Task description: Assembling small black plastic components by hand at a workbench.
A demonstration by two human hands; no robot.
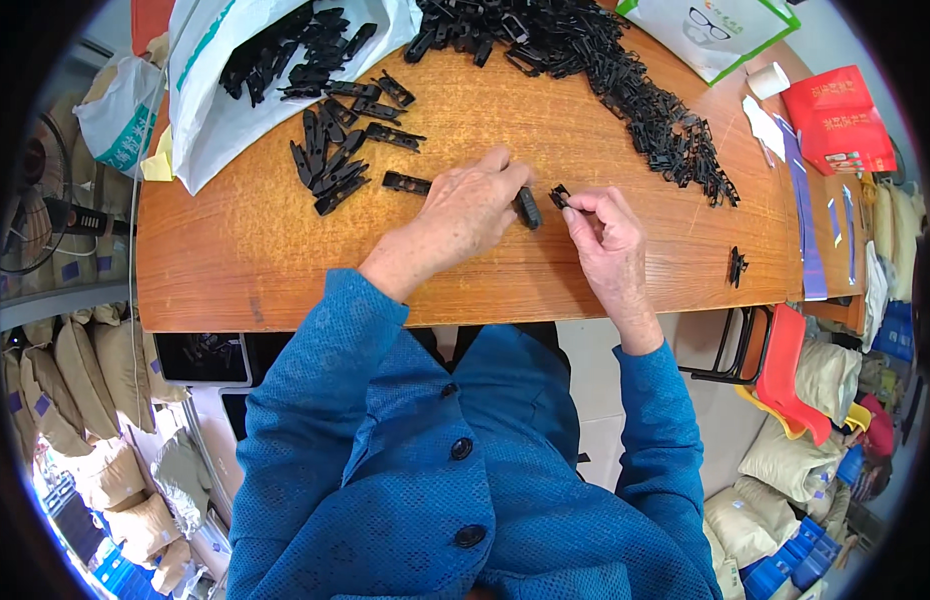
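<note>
Clip half (528,207): a short black plastic piece, held at the fingertips of the left hand (468,212) just above the table (285,250), near the table's middle. The left fingers are closed narrowly on it. The right hand (603,232) is just beside it and pinches a second, smaller black piece (559,194) between thumb and forefinger; the remaining right fingers are curled in. The two pieces are close together but apart.

Head view, surface: the table is round-edged, of orange-brown varnished wood with visible grain. One loose clip part (406,183) lies just left of the left hand. A small group of assembled black clips (330,160) lies farther left, spreading up to a white plastic bag (225,110) whose open mouth holds more clips. A large heap (605,70) of black parts runs from the top edge down the right side. A single clip (736,266) lies alone near the right edge. A red box (838,118), a white-and-green bag (715,30) and blue-and-white strips (807,220) occupy the far right of the table.

Head view, room: both sleeves (335,380) are of blue textured fabric with dark buttons down the front. Filled tan sacks (95,370) are stacked at the left, beside a fan (35,200). More sacks (775,480) and a red chair (785,370) stand at the right. Blue crates show at both lower corners.
</note>
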